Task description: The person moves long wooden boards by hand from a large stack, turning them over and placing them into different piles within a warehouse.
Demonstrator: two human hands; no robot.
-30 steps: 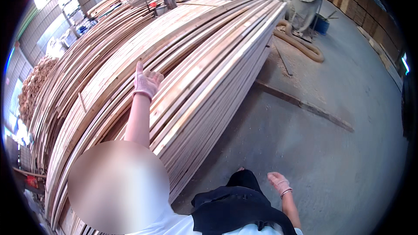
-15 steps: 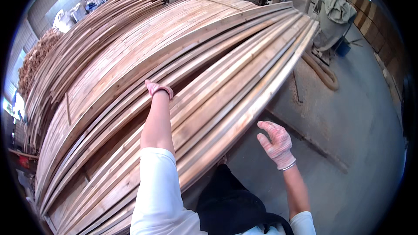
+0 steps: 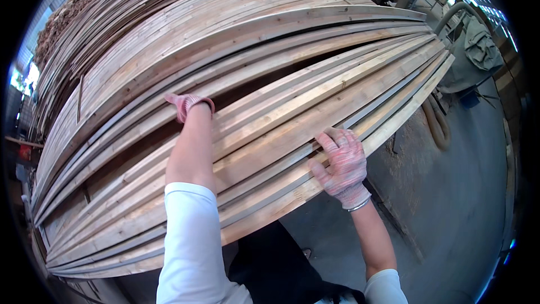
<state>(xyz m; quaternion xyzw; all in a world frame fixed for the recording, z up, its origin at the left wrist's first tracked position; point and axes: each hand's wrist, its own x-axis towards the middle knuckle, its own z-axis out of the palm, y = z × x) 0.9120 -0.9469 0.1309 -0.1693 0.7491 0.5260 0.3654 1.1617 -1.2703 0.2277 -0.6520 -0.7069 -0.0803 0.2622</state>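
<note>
Long wooden boards point(image 3: 264, 119) lie side by side in front of me, bowed by the lens. My left hand point(image 3: 190, 107), in a pink-and-white knit glove, is closed on a wooden board beside a dark lengthwise gap; some of its fingers are hidden. Nearer to me and further right, my right hand point(image 3: 342, 166), gloved the same way, curls its fingers over the near boards. Its thumb rests apart from the fingers, toward the front edge. A wristband shows below that glove.
Beyond the boards lies a wide layer of planks point(image 3: 225, 17), with thin wood strips point(image 3: 129, 8) stacked further left. A draped grey cover point(image 3: 475, 48) and a bent hose point(image 3: 437, 124) are at the right. Grey floor point(image 3: 469, 191) runs along the right side.
My right hand has moved from the air beside the stack onto the near boards. My left hand stays on its board. The view has shifted, placing the boards lower and further right.
</note>
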